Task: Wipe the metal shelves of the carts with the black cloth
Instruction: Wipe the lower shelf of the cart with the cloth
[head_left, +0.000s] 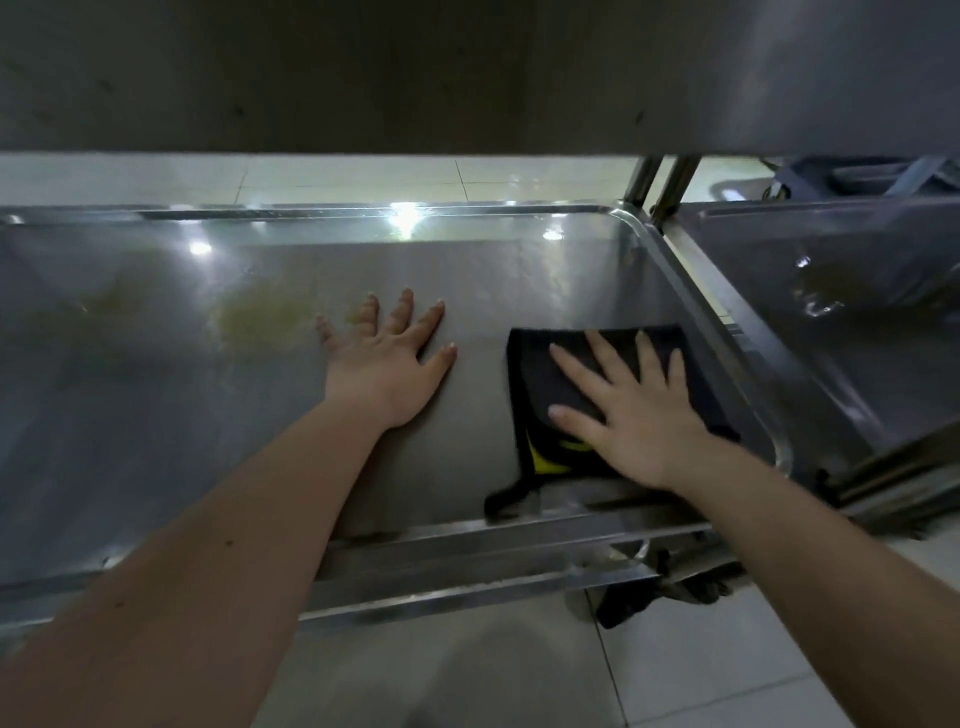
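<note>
I look down at a metal cart shelf (156, 415) with a raised rim. The black cloth (535, 384), with a yellow patch at its near edge, lies flat on the shelf's right part. My right hand (628, 415) presses on the cloth with spread, straight fingers. My left hand (384, 358) rests flat on the bare metal to the left of the cloth, fingers spread. A yellowish stain (260, 317) marks the shelf just left of my left hand.
An upper shelf (415, 73) overhangs the top of the view. A second cart's shelf (852, 291) adjoins on the right, past two upright posts (660, 182). Tiled floor lies below the front rim (467, 566), with a dark object (665, 587) under the cart's corner.
</note>
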